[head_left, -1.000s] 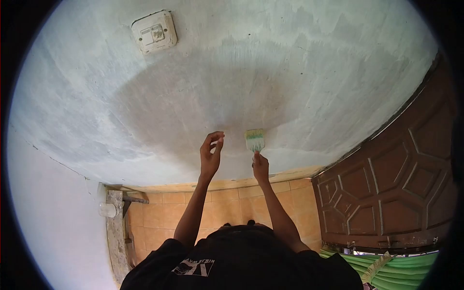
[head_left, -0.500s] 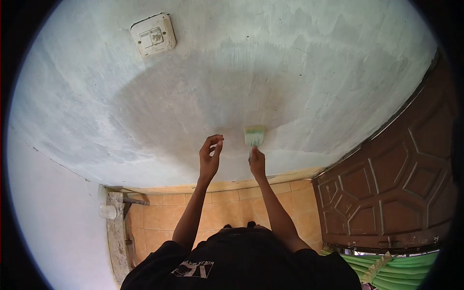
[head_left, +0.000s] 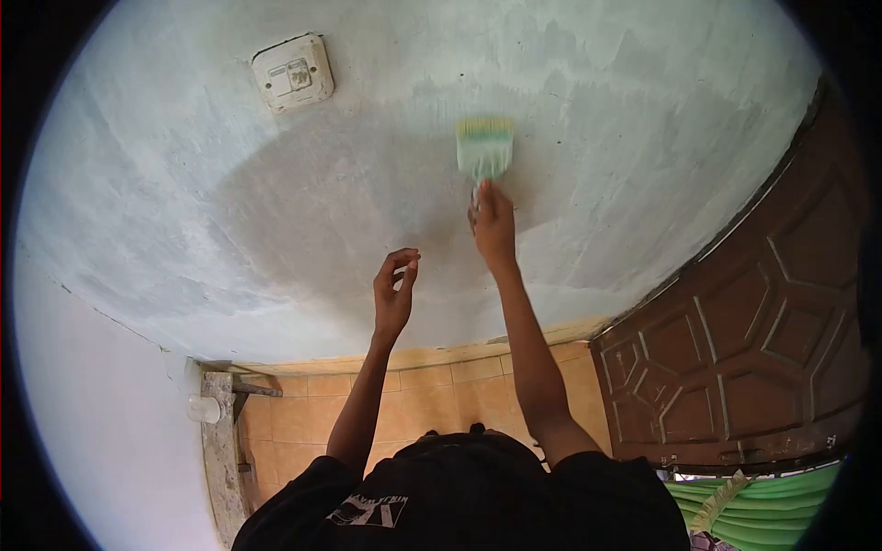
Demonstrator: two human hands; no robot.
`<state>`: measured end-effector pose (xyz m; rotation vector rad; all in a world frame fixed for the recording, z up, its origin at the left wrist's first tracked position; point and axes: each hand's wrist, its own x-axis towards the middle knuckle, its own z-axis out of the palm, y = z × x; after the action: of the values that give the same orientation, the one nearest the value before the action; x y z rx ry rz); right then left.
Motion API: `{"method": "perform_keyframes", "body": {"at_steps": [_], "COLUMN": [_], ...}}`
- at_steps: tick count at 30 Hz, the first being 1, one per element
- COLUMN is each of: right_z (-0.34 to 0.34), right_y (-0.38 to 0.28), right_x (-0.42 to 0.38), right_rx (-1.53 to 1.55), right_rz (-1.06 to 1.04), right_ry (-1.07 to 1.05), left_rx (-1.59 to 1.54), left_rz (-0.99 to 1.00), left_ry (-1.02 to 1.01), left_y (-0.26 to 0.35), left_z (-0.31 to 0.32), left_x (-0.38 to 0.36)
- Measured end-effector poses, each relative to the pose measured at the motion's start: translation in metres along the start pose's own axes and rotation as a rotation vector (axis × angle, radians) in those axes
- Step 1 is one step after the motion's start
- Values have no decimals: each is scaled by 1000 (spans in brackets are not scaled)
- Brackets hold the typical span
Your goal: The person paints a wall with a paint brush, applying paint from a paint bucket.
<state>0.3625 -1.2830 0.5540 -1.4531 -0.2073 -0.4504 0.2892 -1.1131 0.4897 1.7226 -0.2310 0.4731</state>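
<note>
My right hand (head_left: 494, 225) is wrapped round the handle of a wide paintbrush (head_left: 484, 151) with a pale green body and yellowish bristles. The bristles point up the wall (head_left: 367, 174) and appear to be against it, though slight blur hides the exact contact. Lower and to the left, my left hand (head_left: 395, 292) hovers in front of the wall with its fingers loosely curled and the thumb near the fingertips. It holds nothing that I can see. The wall has uneven pale and greyish patches, partly under shadow.
A white switch plate (head_left: 294, 73) sits on the wall at upper left. To the right is a brown panelled door (head_left: 735, 340), with a green curtain (head_left: 763, 510) below it. A worn wooden bench (head_left: 223, 450) bearing a whitish cup (head_left: 204, 409) stands at lower left on orange tiles (head_left: 432, 390).
My right hand has moved the paintbrush up the wall, and the right arm is stretched further out. My left hand has stayed in nearly the same place.
</note>
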Motion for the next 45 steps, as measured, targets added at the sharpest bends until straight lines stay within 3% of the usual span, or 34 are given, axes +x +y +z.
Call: {"method": "perform_keyframes", "body": {"at_steps": [5,8,15,18,21,26,27,28,31,34,37,42,45], "right_z": [-37,-43,-10,-15,-28,-54,-55,-56,-46,-30,-36,-56,-61], "right_y": [147,144,-7,22,122,231,228,224,202,162,200,293,290], "right_x": [-91,-125,-20,-10,-46,-144,-156,-161,-132,-87,-86,-152,-189], "right_rx": [6,98,74,42,-90,15,48,-114,-94,51,-18,-29,2], "right_rz": [165,325,38,61,18,280,360,309,183,195,91,298,415], "right_ry": [-52,-13,-42,-52,-8,-30,-43,4,67,43,9,-29,-4], "left_rx": [-16,7,-39,-39,-37,29,50,55,58,41,45,-5,11], "left_rz": [-11,0,58,37,18,-52,-61,-69,-97,-124,-148,-265,-311], "left_ry": [16,15,-24,15,-1,-27,-34,-28,-11,-4,9,1,-11], "left_y": [0,-3,1,-2,-19,-44,-47,-50,-53,-53,-62,-108,-117], "left_z": [-6,-6,-5,-5,-9,-3,-2,-2,-6,-9,-10,4,9], "left_x": [-6,-11,-10,-15,-21,-35,-36,-38,-40,-36,-37,-51,-61]}}
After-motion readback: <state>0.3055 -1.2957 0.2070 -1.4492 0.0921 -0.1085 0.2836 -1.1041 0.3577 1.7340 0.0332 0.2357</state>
